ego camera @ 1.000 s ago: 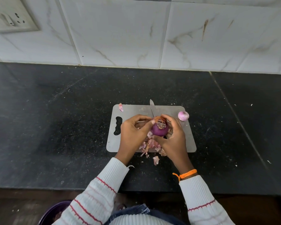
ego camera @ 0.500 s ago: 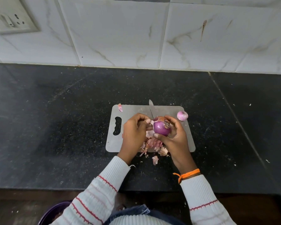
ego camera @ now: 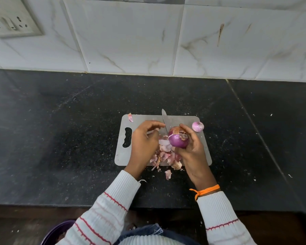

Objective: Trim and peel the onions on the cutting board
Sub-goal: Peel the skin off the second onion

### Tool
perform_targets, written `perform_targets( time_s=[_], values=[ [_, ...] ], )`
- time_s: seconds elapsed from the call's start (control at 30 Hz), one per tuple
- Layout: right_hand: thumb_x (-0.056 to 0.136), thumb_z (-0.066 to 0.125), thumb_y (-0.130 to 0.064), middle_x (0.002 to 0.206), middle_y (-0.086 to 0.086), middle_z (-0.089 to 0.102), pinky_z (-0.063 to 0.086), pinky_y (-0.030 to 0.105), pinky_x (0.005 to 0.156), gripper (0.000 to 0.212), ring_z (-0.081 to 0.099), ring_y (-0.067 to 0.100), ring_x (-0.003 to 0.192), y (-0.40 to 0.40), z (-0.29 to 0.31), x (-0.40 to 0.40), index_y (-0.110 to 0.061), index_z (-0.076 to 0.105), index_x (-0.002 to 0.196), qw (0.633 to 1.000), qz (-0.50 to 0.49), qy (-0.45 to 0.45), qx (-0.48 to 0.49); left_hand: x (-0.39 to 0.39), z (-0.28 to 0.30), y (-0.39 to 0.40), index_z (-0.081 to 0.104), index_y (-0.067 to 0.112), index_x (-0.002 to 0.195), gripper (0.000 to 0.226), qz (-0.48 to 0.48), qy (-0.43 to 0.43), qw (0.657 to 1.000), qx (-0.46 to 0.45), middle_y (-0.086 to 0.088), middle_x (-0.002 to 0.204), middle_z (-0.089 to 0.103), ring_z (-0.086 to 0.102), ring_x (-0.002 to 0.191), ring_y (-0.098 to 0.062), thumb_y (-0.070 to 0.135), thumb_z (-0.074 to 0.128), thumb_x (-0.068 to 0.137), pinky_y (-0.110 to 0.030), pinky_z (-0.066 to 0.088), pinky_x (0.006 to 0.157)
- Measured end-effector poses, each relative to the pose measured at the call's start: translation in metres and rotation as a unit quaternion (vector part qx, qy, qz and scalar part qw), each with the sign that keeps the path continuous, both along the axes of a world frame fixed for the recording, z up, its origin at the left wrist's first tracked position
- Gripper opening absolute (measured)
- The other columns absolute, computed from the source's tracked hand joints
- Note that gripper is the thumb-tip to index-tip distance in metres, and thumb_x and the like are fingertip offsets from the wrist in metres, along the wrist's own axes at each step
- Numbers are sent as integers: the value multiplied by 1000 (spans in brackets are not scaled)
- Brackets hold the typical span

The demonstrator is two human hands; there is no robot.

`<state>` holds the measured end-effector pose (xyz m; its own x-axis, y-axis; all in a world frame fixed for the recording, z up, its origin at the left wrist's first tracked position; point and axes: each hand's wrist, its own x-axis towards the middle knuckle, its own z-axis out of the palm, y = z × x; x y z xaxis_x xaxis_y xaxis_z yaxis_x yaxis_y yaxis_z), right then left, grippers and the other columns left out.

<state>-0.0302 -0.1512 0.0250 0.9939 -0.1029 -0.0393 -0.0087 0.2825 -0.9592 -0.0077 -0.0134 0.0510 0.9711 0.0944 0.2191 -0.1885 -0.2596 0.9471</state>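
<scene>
While my right hand (ego camera: 193, 149) grips the onion (ego camera: 177, 141) above the cutting board (ego camera: 120, 156), my left hand (ego camera: 143, 140) hovers beside it, fingers loosely curled, holding nothing that I can see.

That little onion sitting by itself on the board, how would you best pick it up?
Pinch the small onion across its round middle, coming from above. It sits free near the cutting board far right corner, though the right hand is close beside it.

Even soft daylight, faint shadows, slight motion blur at centre, wide-angle bending at edges
</scene>
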Motion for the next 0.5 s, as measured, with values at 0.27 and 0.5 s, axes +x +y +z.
perform_targets(
  time_s=[0.27, 0.5],
  values=[
    [68, 66, 22, 122, -3, 59, 51, 26, 92, 71, 57, 12, 116, 3, 9, -4, -29, 54, 116, 996, 12, -37, -83, -2, 2, -1, 72, 9, 98, 22, -49, -92, 991, 88, 0, 94, 70, 63, 88, -3, 6, 73, 76, -14, 53, 76],
    [67, 61, 27, 120, -4, 59, 51, 22, 88, 72, 57, 7, 115, 1, 9, -2, -24, 55, 117, 990, 20, -54, -130, 0, 1, 1, 74, 6, 91, 16, -52, -101, 988, 103, -2, 85, 70, 65, 75, -2, 6, 76, 75, -13, 54, 71]
  ],
)
